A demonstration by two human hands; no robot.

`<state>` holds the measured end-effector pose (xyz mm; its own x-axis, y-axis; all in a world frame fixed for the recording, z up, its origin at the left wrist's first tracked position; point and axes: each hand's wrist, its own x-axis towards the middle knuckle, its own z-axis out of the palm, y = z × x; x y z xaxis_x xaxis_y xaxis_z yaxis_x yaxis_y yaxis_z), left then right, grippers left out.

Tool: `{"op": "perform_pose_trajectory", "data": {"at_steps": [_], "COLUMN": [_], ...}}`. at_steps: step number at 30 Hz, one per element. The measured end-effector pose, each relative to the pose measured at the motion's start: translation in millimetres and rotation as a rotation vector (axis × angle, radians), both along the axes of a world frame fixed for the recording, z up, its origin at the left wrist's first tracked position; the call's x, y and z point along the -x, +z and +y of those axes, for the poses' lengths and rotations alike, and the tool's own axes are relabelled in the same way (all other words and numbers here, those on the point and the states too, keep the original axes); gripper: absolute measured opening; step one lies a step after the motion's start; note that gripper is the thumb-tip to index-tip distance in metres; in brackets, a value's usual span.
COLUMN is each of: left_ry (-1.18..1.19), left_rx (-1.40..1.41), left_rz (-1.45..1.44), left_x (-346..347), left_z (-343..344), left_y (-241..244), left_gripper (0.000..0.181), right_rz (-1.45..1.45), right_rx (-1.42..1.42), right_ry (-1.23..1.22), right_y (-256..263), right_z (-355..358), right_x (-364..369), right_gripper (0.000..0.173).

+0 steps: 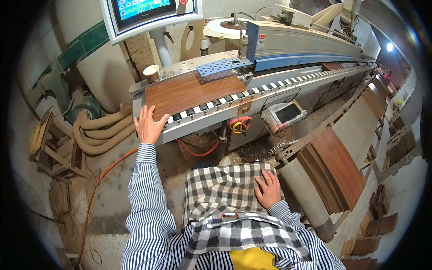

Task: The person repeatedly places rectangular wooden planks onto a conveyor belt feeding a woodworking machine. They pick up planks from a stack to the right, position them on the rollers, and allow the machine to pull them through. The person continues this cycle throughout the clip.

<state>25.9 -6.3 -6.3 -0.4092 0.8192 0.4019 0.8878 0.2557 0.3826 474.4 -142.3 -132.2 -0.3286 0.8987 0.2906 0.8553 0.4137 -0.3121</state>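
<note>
A brown wood-grain panel (192,92) lies flat on the infeed end of an edge banding machine (303,44), its far right part beneath a blue perforated plate (222,66). My left hand (148,126) is spread at the panel's near left corner, fingertips on or at its edge, gripping nothing. Along the panel's near side runs a row of black and white rollers (216,103). My right hand (269,190) rests on the checked apron (219,189) over my lap and holds nothing.
A control screen (145,11) stands above the machine. A tin can (152,73) sits behind the panel. Scissors (240,125) hang on the machine's front beside a wire basket (285,111). Stacked boards (332,168) lie on a conveyor at right; hoses (104,135) and a wooden stool (55,148) are at left.
</note>
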Motion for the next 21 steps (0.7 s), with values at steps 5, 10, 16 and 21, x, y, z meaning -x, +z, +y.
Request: {"op": "perform_pose_trajectory", "data": {"at_steps": [5,10,16,21], "left_ry": [0.007,-0.01,-0.138,-0.188], "left_rx": [0.0,0.017,-0.022,-0.096], "left_rz": [0.013,0.001,-0.088,-0.137], "left_x": [-1,2,28,35], "left_z": [1,-1,-12,-15], "left_y": [-1,1,-3,-9], "left_gripper": [0.072,0.07,0.054,0.05], "right_rz": [0.009,0.025,0.017,0.019], "right_rx": [0.003,0.001,0.013,0.023], "right_ry": [-0.001,0.009,-0.003,-0.001], "right_y": [0,0,-1,-2], "right_z": [0,0,0,1], "right_x": [-1,-3,-3,-4], "right_gripper": [0.042,0.042,0.041,0.041]}}
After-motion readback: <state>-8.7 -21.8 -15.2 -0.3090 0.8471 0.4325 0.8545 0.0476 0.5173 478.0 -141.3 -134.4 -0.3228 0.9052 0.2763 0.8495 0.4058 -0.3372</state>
